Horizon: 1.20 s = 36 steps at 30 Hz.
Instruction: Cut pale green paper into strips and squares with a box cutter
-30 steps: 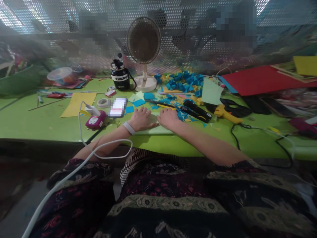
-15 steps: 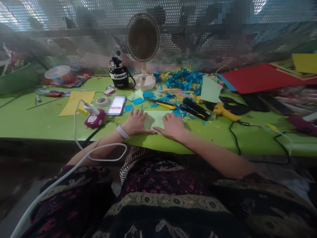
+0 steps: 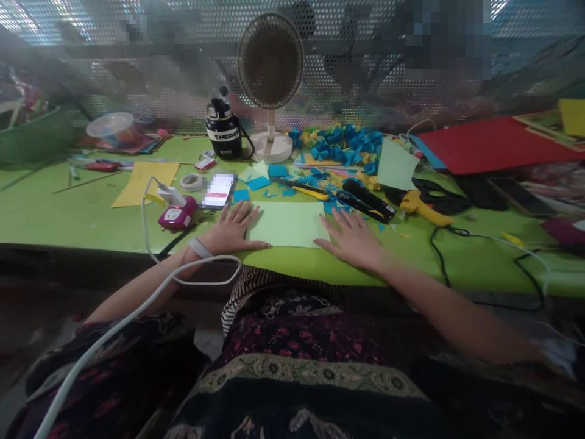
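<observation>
A pale green paper sheet (image 3: 287,224) lies flat on the green tabletop (image 3: 68,228), close to its front edge. My left hand (image 3: 233,230) rests palm down beside the sheet's left side, fingers spread, with a white band on the wrist. My right hand (image 3: 351,239) lies flat at the right, its fingertips at the sheet's lower right corner. Neither hand holds anything. Nearest my left hand are a phone (image 3: 218,190) with a blurred screen and a magenta plug-in device (image 3: 177,213) with a white cable.
Blue paper scraps (image 3: 283,183), a yellow cutter (image 3: 311,191), a black marker-like tool (image 3: 368,201), a yellow glue gun (image 3: 423,207) and black scissors (image 3: 439,198) lie beyond the sheet. A fan (image 3: 270,61), black bottle (image 3: 223,129) and red sheet (image 3: 493,143) stand farther back.
My hands have slid apart, left hand leftward and right hand rightward, off the pale green sheet. The sheet now shows whole. The view has shifted slightly.
</observation>
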{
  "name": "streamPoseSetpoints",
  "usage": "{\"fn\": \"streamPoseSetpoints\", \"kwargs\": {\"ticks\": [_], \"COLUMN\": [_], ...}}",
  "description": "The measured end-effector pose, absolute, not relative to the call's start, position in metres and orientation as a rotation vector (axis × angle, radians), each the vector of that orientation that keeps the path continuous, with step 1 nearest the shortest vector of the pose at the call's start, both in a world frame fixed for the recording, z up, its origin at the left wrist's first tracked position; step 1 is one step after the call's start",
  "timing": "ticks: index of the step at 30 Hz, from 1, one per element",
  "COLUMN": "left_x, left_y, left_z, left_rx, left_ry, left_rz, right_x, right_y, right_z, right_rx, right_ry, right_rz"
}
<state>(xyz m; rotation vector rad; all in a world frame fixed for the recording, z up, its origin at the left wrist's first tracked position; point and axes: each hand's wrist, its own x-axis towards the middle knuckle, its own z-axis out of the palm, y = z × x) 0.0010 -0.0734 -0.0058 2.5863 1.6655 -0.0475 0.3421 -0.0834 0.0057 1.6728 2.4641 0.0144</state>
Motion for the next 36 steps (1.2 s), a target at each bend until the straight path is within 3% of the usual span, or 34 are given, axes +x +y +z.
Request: {"fn": "streamPoseSetpoints", "kwargs": {"ticks": [10, 15, 18, 21, 25, 36], "left_x": [-0.028, -0.022, 0.003, 0.031, 0.047, 0.040], "left_y": [-0.084, -0.081, -0.073, -0.065, -0.059, -0.057], "left_z": [0.020, 0.036, 0.042, 0.040, 0.032, 0.028], "left_rx": [2.326, 2.425, 2.369, 2.117, 1.984, 1.777], "left_ry": [1.630, 1.570, 1.422, 1.358, 1.301, 1.177], "left_rz": [-0.234, 0.192, 0.376, 0.183, -0.019, -0.001], "right_x": [0.376, 0.358, 0.315, 0.271, 0.244, 0.298], "right_y": [-0.080, -0.081, -0.074, -0.062, -0.047, -0.040], "right_z": [0.002, 0.050, 0.077, 0.082, 0.065, 0.048], "right_rx": [1.644, 1.593, 1.543, 1.276, 1.321, 1.381], "right_ry": [2.486, 2.693, 2.640, 2.468, 2.155, 2.014], "right_rz": [-0.046, -0.047, -0.397, -0.836, -1.235, -1.365]}}
